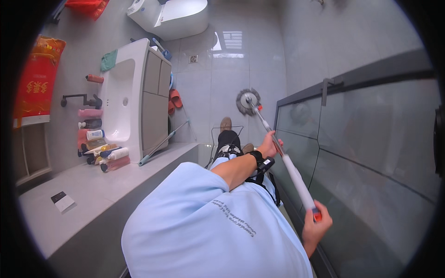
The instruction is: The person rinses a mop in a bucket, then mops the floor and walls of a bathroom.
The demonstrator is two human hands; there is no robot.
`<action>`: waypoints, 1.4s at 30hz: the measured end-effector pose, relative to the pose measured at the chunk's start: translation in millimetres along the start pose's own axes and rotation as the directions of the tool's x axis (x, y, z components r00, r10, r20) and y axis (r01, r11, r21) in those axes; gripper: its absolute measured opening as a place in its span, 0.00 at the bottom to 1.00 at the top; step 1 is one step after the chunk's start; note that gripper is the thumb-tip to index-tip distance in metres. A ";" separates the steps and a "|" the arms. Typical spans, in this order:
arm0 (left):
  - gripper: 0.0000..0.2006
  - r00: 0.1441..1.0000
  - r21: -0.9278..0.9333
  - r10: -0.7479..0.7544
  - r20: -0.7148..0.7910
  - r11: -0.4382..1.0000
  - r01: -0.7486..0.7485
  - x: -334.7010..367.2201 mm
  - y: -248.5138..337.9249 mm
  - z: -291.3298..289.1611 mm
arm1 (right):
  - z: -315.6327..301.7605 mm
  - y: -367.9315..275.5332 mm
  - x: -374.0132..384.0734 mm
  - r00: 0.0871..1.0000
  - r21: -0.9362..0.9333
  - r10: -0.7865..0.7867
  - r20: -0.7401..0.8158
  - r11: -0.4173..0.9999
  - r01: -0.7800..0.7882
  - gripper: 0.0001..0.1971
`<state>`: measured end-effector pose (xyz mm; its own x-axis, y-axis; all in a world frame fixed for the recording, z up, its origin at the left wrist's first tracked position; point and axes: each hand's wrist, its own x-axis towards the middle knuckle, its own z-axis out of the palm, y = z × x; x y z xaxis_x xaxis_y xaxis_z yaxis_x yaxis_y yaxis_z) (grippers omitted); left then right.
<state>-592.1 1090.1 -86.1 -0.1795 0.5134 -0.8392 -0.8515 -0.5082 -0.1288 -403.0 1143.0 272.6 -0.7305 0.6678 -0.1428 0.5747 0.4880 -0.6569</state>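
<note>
A mop is running slantwise from the near right toward the far side, and its round grey head is resting on the tiled floor, beyond the shoe and a little to its right. The left hand is holding the pole around its middle, its grip curling closely around it. The right hand is holding the near end beside a red part, its grip also folded firmly. On the right, a glass door is standing just beside the mop. On the left, red slippers are lying beside the sink cabinet, and many bottles are crowding the sink's left side. Farther away, a white toilet is standing.
</note>
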 end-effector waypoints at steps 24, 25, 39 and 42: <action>0.30 0.892 -0.144 0.307 0.331 0.951 -0.273 -70.5 253.6 30.1 | 327.8 -106.0 212.5 0.767 -0.171 -0.409 0.494 0.819 0.548 0.16; 0.31 0.900 -0.124 0.291 0.324 0.956 -0.264 -65.3 244.8 27.1 | 301.1 -97.2 196.2 0.773 -0.160 -0.421 0.475 0.822 0.546 0.16; 0.21 0.958 0.643 -0.028 -0.286 0.736 0.213 19.7 23.2 -31.7 | -2.0 -5.2 -40.3 0.993 -0.244 0.084 0.086 0.968 -0.061 0.16; 0.17 0.961 0.683 -0.118 -0.249 0.682 0.261 24.0 -14.4 -23.2 | -17.4 -17.7 -61.5 0.971 -0.232 0.224 -0.077 0.943 -0.236 0.15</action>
<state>-572.7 1093.7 -116.7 0.0509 0.3809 -0.9232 -0.9643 0.2592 0.0538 -361.8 1103.1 305.9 -0.5521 0.8017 -0.2290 0.8006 0.4332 -0.4139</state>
